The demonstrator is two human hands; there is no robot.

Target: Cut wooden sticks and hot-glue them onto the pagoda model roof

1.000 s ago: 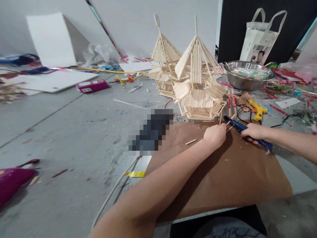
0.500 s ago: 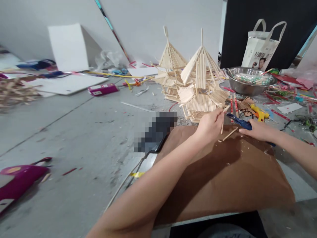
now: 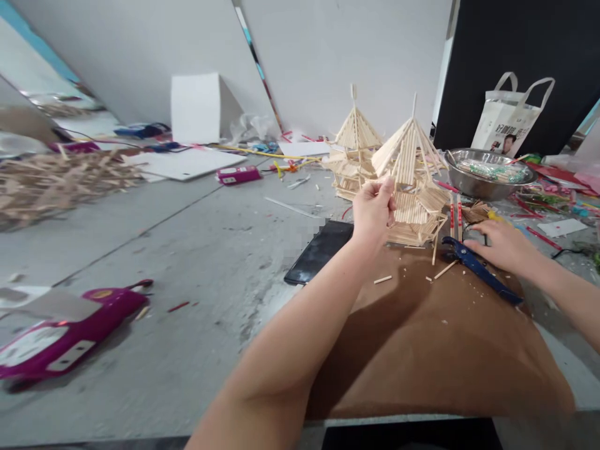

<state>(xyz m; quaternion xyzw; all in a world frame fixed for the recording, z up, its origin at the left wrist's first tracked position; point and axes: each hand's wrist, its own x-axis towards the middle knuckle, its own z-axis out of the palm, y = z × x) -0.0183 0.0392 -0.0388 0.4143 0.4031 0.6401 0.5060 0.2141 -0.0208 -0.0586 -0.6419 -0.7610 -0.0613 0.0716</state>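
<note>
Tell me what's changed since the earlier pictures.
The right hand has let go of the blue cutters, which now lie on the brown sheet, and moved to the yellow glue gun; contact is unclear. The left hand has risen and shifted left, in front of the stick models, pinched; whether it holds anything is unclear. The models and metal bowl stayed put.

The left grip (image 3: 372, 209) is before a stick pavilion (image 3: 409, 156), the right grip (image 3: 501, 244) beside blue pliers (image 3: 485, 273).

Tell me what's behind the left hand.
Front stick model and rear stick model, both rising above it. The left hand hides part of the front one's lower left.
</note>
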